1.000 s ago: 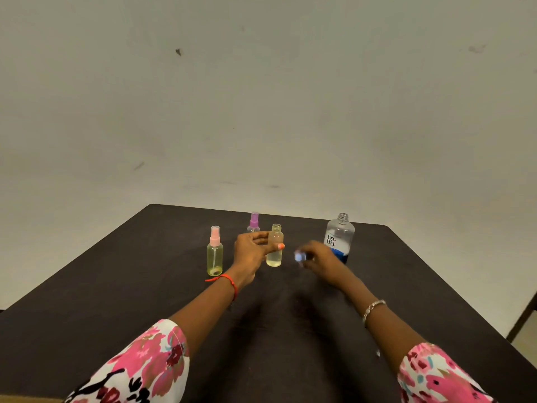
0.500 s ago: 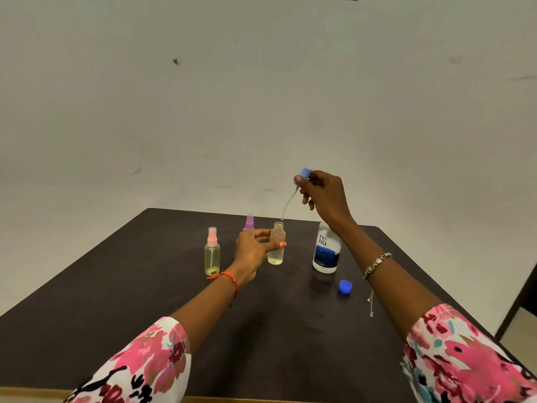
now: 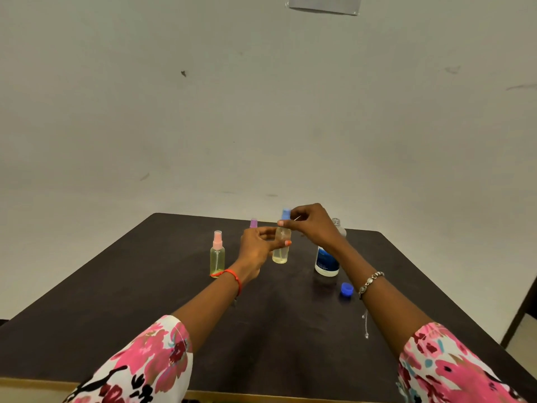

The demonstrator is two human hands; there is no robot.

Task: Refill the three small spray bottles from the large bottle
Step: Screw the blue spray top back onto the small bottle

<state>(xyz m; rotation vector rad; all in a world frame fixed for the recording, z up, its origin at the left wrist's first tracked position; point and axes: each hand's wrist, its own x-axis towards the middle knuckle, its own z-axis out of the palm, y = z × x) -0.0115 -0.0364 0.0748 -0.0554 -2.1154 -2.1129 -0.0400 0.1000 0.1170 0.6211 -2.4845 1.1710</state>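
Left hand (image 3: pixel 255 248) grips the middle small bottle (image 3: pixel 281 253), thumb and fingers curled round its body, bottle upright with its base on the dark table (image 3: pixel 139 292). Right hand (image 3: pixel 312 225) pinches the blue spray top (image 3: pixel 286 213) at that bottle's neck, fingers curled; can't tell if the top is fully seated. Yellowish liquid sits in the lower part of that bottle. Pink-topped spray bottle (image 3: pixel 217 254) stands upright to the left, apart from the left hand, top on, a little yellow liquid at the bottom. Purple-topped bottle (image 3: pixel 253 223) is behind the left hand, mostly hidden (only the top shows). Large bottle (image 3: pixel 327 261) stands upright to the right of the held bottle, uncapped, blue label, partly covered by the right wrist. Its blue cap (image 3: pixel 346 289) lies on the table nearer the person, just beside the right forearm. Red thread band (image 3: pixel 232 276) on the left wrist, silver bracelet (image 3: pixel 370 282) on the right, floral sleeves on both arms. Pale wall behind, with a sheet of paper (image 3: pixel 324 4) at the top edge.
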